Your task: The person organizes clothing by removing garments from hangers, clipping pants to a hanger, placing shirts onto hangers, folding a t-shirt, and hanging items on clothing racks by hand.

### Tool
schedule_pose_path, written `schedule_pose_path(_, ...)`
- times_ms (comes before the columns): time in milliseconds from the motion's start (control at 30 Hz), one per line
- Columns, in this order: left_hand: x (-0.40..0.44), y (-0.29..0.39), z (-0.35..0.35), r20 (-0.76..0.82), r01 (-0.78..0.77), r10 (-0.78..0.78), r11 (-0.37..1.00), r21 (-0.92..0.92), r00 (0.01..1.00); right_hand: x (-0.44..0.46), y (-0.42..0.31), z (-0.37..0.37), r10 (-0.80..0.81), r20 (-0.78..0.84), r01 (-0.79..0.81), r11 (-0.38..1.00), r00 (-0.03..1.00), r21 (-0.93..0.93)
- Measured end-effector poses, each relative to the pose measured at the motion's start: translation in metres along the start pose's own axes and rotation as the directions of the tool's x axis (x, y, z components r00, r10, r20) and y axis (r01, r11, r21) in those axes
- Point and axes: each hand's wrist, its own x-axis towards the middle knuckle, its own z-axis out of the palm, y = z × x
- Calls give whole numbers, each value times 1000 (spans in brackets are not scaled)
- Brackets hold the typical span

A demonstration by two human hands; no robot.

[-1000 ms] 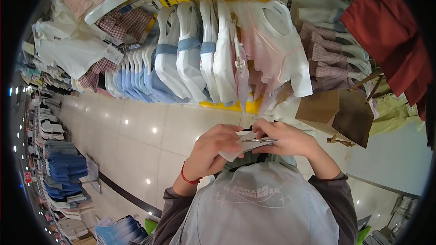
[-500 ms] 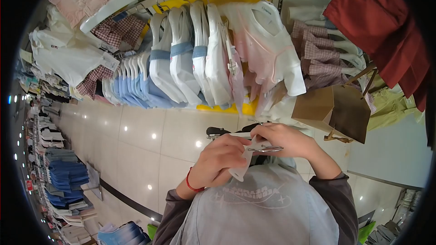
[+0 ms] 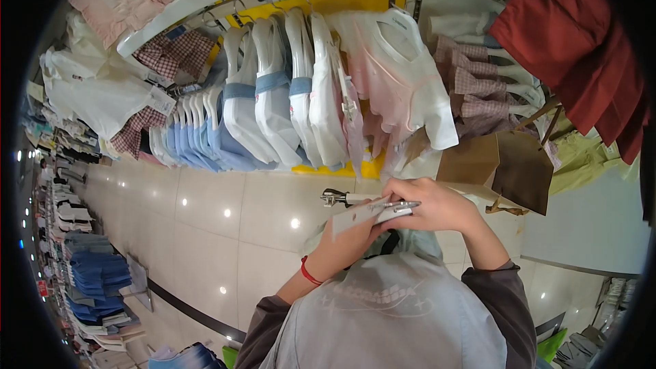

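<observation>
A white tag and a small white piece with a silver metal clip lie between my hands, in front of my chest. My right hand is closed round the clipped piece, thumb and fingers bent over it. Under and behind the tag is my left hand, a red cord at its wrist; the tag hides its fingers. A white bar with a black and metal clip sticks out to the left, just beyond the tag. Grey-white cloth with faint lettering covers my front.
White and blue children's clothes hang on a rail ahead, beside a white and pink top. At the right are a brown paper bag and red garments. Folded blue jeans are at the far left.
The tag has turned to lie flat and now points left. My left hand has moved beneath it, its fingers no longer showing. My right hand still holds the clipped piece.
</observation>
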Motion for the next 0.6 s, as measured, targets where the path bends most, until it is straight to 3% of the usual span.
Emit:
schedule_pose_path(167,-14,-23,-2,-72,-146,139,984,-98,988,11,-12,4,-19,108,-1,983,994,183)
schedule_pose_path(300,-27,-44,-23,37,-178,183,977,-115,982,25,-18,12,-23,184,-11,983,983,182)
schedule_pose_path(400,-40,-62,-43,110,-202,216,971,-126,970,38,-26,28,23,80,-37,982,996,184)
schedule_pose_path(500,-53,-75,-68,38,-256,262,960,-114,964,54,-45,41,88,-98,-69,981,991,181)
schedule_pose_path(600,-71,-93,-87,134,-137,156,981,-138,979,65,-67,62,185,-197,-145,969,963,200)
